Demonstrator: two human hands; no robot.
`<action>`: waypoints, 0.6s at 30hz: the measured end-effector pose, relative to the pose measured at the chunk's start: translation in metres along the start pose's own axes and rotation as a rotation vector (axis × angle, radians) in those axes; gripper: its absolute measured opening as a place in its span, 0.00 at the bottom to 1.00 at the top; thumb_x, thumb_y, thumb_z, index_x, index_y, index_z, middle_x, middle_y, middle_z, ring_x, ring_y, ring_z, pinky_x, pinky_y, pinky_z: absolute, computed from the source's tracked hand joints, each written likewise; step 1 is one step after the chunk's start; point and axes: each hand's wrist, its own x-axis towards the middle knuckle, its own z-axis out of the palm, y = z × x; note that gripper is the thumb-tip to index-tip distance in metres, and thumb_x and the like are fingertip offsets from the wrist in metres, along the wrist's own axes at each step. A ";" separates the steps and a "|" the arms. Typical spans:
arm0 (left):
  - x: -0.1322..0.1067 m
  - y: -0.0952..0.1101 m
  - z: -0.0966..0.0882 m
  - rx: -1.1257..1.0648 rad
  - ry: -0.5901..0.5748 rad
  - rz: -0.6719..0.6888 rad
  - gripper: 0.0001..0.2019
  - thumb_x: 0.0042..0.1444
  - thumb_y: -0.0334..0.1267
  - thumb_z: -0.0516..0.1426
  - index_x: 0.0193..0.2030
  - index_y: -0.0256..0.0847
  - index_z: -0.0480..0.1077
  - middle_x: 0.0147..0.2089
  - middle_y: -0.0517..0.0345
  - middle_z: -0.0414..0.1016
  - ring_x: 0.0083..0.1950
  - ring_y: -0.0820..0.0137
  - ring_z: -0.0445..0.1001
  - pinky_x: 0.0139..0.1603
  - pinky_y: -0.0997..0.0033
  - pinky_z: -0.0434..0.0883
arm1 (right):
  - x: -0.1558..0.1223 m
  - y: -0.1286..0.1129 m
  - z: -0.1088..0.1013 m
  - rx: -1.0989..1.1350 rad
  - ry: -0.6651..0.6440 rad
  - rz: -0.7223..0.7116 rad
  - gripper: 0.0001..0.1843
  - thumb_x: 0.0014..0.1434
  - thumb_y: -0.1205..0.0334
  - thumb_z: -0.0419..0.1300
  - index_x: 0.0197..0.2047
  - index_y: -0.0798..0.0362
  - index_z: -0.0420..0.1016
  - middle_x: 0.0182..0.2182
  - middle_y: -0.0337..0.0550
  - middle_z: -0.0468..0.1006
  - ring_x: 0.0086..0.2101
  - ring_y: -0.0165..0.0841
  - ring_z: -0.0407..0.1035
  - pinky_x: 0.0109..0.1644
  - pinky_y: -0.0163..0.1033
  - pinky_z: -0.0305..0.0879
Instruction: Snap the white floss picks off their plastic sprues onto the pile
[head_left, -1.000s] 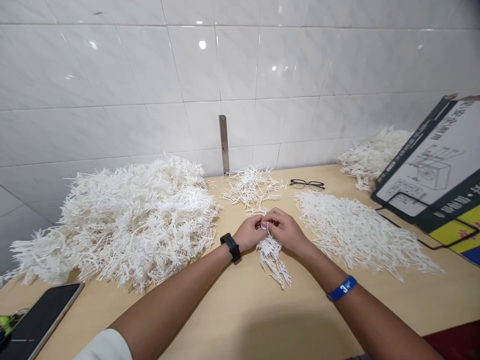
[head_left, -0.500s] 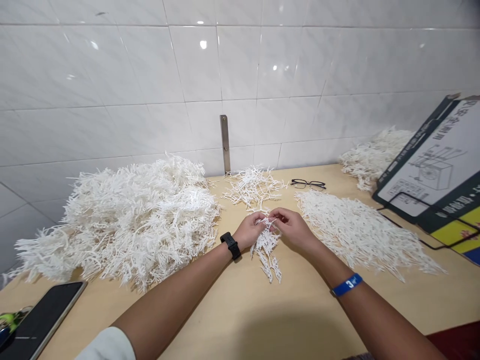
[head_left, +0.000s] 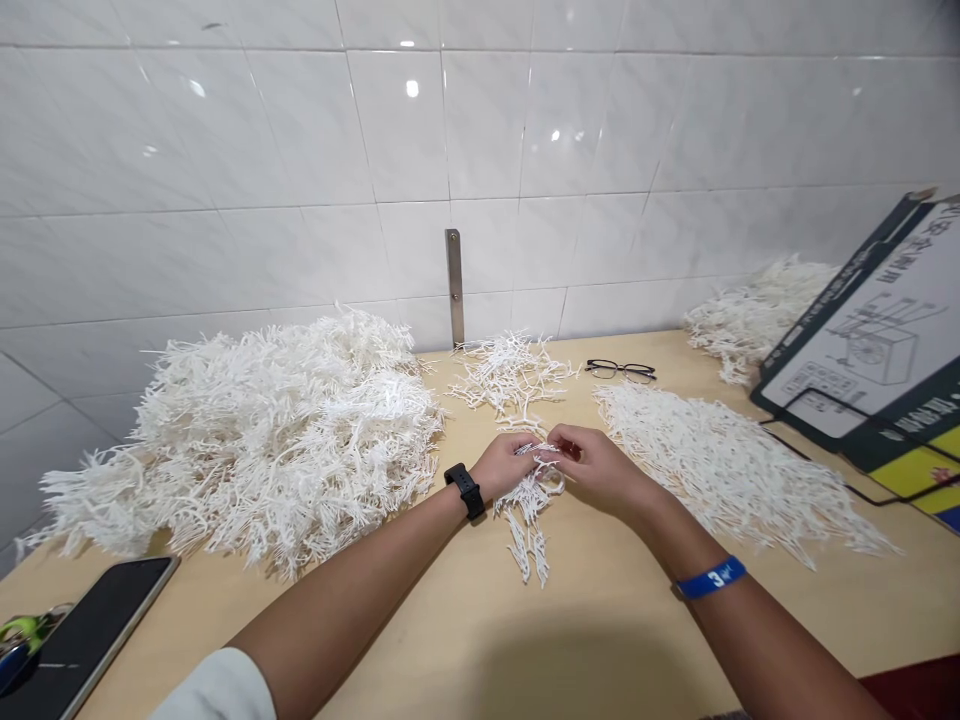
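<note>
Both hands meet over the middle of the table around a bunch of white branching strands. My left hand is closed on the bunch's upper end. My right hand pinches strands at the same end, its fingertips close to the left thumb. The bunch's forked tails hang down toward me. Just beyond the hands lies a small loose heap of white strands. Right of my right hand, more strands are laid in a flat layer. A large pile of white strands rises to the left.
Eyeglasses lie behind the flat layer. A printed box leans at the right, with a thin black wire frame before it and another strand pile behind. A phone and keys lie front left. A metal bracket is on the tiled wall.
My right hand has shifted slightly right and down, its fingers more curled at the bunch's top. The hanging tails have swung a little left and lower. The view has moved slightly.
</note>
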 end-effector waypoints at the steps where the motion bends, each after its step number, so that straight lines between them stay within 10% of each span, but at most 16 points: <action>1: 0.000 0.000 -0.001 -0.007 -0.017 -0.010 0.10 0.52 0.41 0.58 0.27 0.35 0.70 0.24 0.59 0.70 0.28 0.73 0.67 0.32 0.73 0.63 | 0.000 0.000 0.000 0.017 -0.009 0.001 0.14 0.57 0.51 0.57 0.28 0.53 0.69 0.22 0.36 0.67 0.24 0.29 0.57 0.26 0.34 0.51; 7: 0.002 -0.003 -0.004 -0.152 -0.100 -0.027 0.21 0.45 0.39 0.65 0.47 0.39 0.68 0.38 0.54 0.74 0.37 0.70 0.72 0.39 0.71 0.67 | 0.001 -0.001 -0.001 0.095 0.020 0.038 0.16 0.58 0.53 0.55 0.24 0.53 0.66 0.20 0.35 0.62 0.23 0.28 0.54 0.26 0.34 0.48; 18: 0.002 0.001 -0.003 -0.297 -0.077 -0.076 0.16 0.45 0.42 0.66 0.36 0.34 0.71 0.33 0.55 0.72 0.33 0.71 0.70 0.37 0.71 0.66 | 0.008 0.009 -0.003 0.406 -0.053 0.156 0.19 0.56 0.47 0.58 0.23 0.53 0.63 0.21 0.36 0.62 0.24 0.27 0.55 0.27 0.33 0.54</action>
